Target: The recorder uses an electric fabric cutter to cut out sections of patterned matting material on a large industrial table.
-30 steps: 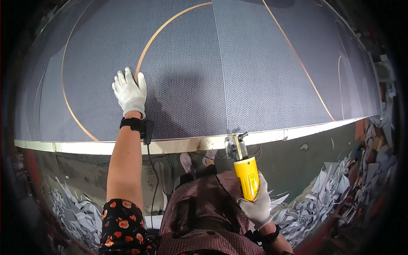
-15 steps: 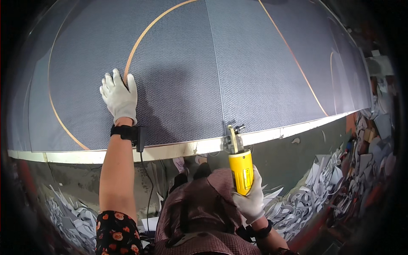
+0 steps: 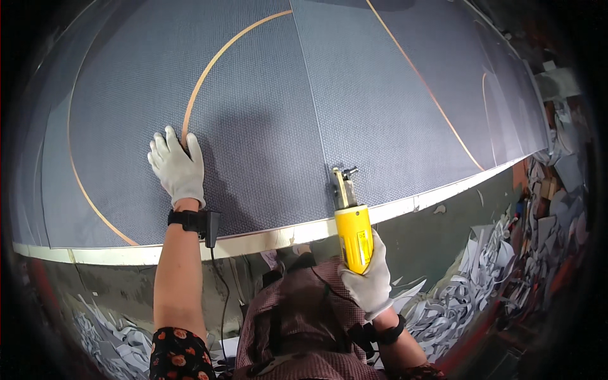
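Observation:
A large grey-blue textured sheet (image 3: pixel 266 171) with orange curved lines and a thin straight seam lies flat on a table. My gloved left hand (image 3: pixel 177 166) rests on it, fingers spread, beside the lower end of an orange curve. My gloved right hand (image 3: pixel 370 278) is wrapped round the yellow body of a handheld power cutter (image 3: pixel 354 234). The metal head of the cutter is over the sheet's near edge, close to the seam. Whether its foot touches the sheet I cannot tell.
The table's pale edge (image 3: pixel 253 242) curves across in front of me. Heaps of grey-white offcut strips (image 3: pixel 453 307) cover the floor at right, with more offcuts (image 3: pixel 114 332) at lower left. A black cable (image 3: pixel 221 278) hangs from my left wristband.
The cutter has moved forward and slightly left, so its head is further over the sheet. My left hand stays flat on the sheet, appearing lower in view along with the table edge.

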`<action>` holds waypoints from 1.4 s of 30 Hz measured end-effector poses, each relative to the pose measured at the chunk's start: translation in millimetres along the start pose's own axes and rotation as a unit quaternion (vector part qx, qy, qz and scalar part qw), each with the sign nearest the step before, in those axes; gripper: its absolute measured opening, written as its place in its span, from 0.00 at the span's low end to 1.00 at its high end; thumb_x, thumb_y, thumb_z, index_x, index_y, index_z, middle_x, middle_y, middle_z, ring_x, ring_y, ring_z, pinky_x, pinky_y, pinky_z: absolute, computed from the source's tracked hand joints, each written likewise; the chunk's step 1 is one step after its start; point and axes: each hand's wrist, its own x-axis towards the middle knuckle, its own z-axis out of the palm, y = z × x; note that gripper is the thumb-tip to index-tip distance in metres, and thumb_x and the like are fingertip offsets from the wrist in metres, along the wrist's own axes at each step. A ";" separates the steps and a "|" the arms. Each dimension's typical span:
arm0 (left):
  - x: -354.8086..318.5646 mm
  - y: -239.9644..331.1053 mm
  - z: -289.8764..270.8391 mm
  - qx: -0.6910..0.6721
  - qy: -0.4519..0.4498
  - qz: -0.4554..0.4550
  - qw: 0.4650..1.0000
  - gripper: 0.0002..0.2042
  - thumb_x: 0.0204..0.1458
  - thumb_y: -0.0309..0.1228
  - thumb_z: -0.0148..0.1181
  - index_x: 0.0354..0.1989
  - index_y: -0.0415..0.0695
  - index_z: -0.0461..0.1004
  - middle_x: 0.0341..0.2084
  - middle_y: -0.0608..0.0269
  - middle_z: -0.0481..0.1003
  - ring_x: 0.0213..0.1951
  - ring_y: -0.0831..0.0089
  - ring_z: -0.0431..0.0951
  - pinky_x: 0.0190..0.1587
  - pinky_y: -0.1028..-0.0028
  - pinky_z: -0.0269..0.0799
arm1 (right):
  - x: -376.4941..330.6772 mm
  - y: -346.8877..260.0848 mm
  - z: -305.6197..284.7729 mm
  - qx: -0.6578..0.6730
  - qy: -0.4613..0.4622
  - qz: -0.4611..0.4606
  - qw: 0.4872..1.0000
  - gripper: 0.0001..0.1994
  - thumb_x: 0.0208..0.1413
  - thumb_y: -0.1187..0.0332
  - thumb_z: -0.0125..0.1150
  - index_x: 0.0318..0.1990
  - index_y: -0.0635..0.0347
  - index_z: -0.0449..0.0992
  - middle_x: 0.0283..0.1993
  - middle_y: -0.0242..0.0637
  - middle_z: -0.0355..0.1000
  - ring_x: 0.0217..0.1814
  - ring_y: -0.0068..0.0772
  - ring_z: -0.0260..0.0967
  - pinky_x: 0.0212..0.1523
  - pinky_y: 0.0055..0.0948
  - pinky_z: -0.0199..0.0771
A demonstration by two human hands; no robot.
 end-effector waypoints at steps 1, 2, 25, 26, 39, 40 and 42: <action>-1.2 -0.2 0.7 -0.014 0.011 0.007 1.000 0.29 0.63 0.50 0.42 0.65 0.41 0.61 0.65 0.41 0.58 0.69 0.46 0.53 0.71 0.52 0.43 | 5.1 1.3 2.9 -0.001 0.008 -0.020 1.000 0.41 0.42 0.72 0.67 0.67 0.64 0.55 0.56 0.50 0.68 0.57 0.45 0.71 0.57 0.33 0.71; -1.9 -0.4 1.1 -0.015 0.014 0.008 1.000 0.29 0.63 0.50 0.42 0.65 0.41 0.61 0.65 0.41 0.58 0.69 0.46 0.53 0.71 0.52 0.43 | 9.9 0.5 4.9 0.001 0.010 -0.022 1.000 0.41 0.42 0.72 0.67 0.67 0.64 0.55 0.56 0.50 0.68 0.57 0.45 0.71 0.57 0.33 0.71; 91.4 18.9 -8.1 -0.078 -0.190 -0.023 0.978 0.36 0.60 0.53 0.46 0.69 0.40 0.53 0.70 0.44 0.49 0.73 0.52 0.40 0.74 0.54 0.34 | 164.6 -78.0 29.5 -0.034 -0.045 0.020 0.998 0.42 0.44 0.71 0.65 0.68 0.62 0.51 0.56 0.48 0.67 0.58 0.44 0.70 0.59 0.33 0.70; 102.4 22.1 -6.8 -0.079 -0.186 -0.025 0.979 0.36 0.60 0.53 0.46 0.69 0.40 0.53 0.70 0.44 0.49 0.73 0.52 0.40 0.74 0.54 0.34 | 170.0 -83.4 31.1 -0.033 -0.045 0.016 0.998 0.42 0.44 0.71 0.65 0.68 0.62 0.51 0.56 0.48 0.67 0.58 0.44 0.70 0.59 0.33 0.70; 106.6 30.2 23.1 -0.026 -0.050 0.002 0.998 0.33 0.58 0.48 0.50 0.64 0.34 0.59 0.65 0.42 0.57 0.71 0.48 0.49 0.71 0.49 0.41 | 258.8 -135.4 50.8 0.023 -0.050 0.017 0.998 0.41 0.46 0.74 0.64 0.68 0.61 0.51 0.55 0.46 0.67 0.54 0.42 0.73 0.57 0.35 0.73; 105.8 32.5 24.5 -0.026 -0.050 0.003 0.998 0.33 0.58 0.48 0.50 0.64 0.34 0.59 0.65 0.42 0.57 0.71 0.48 0.49 0.71 0.49 0.41 | 266.9 -142.6 50.4 -0.002 -0.046 0.021 0.999 0.40 0.46 0.74 0.64 0.68 0.61 0.51 0.54 0.46 0.68 0.52 0.42 0.73 0.57 0.36 0.73; 104.1 36.3 27.5 -0.033 -0.059 0.006 0.998 0.33 0.57 0.47 0.51 0.64 0.34 0.59 0.65 0.42 0.57 0.71 0.47 0.49 0.71 0.49 0.41 | 285.2 -149.1 52.1 -0.001 -0.044 0.016 0.999 0.40 0.46 0.73 0.65 0.68 0.60 0.51 0.54 0.46 0.68 0.52 0.42 0.74 0.57 0.36 0.74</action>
